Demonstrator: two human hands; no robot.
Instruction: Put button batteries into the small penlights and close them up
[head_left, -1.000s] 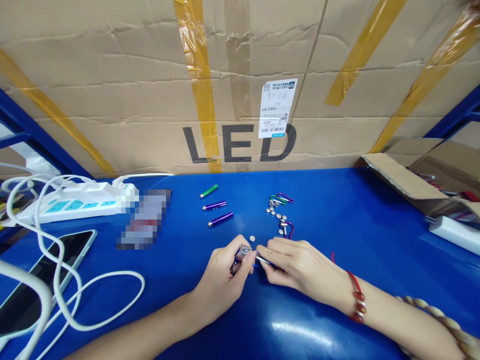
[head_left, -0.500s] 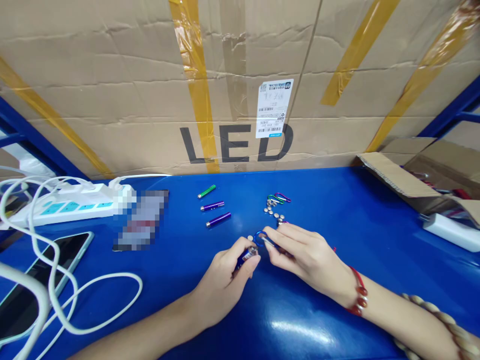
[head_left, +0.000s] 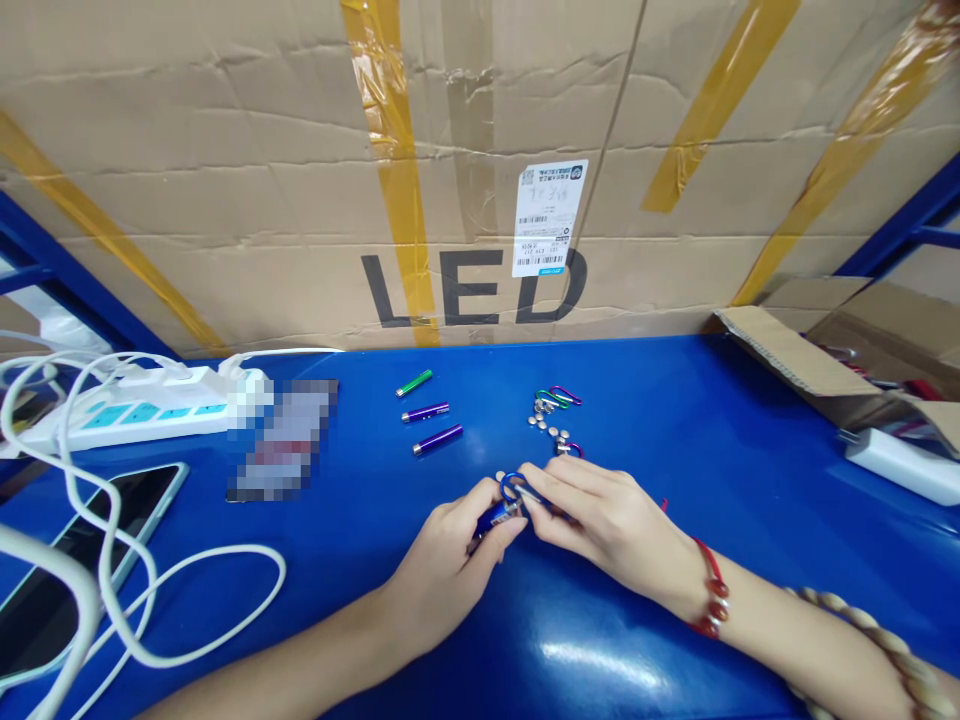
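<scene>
My left hand (head_left: pixel 446 565) is closed round a small blue penlight (head_left: pixel 495 516), its metal end pointing right. Close beside that end, my right hand (head_left: pixel 611 525) pinches a blue carabiner clip (head_left: pixel 511 486) with a silver gate. Whether the clip touches the penlight, I cannot tell. Beyond my fingers lie several button cells (head_left: pixel 542 425), a green carabiner (head_left: pixel 553 398) and a purple carabiner (head_left: pixel 575 450). Two purple penlights (head_left: pixel 439 440) and a green penlight (head_left: pixel 415 383) rest in a column left of them.
A white power strip (head_left: pixel 150 410), looped white cables (head_left: pixel 277 575) and a phone (head_left: pixel 90 570) occupy the left side. Behind the blue table (head_left: pixel 637 400) stands a large cardboard box (head_left: pixel 300 200). An open carton (head_left: pixel 795 350) and a white adapter (head_left: pixel 911 462) are at right.
My right hand has shifted slightly left and down, bringing the blue carabiner nearer the penlight's end. The purple carabiner behind it shows more now. My left hand has barely moved.
</scene>
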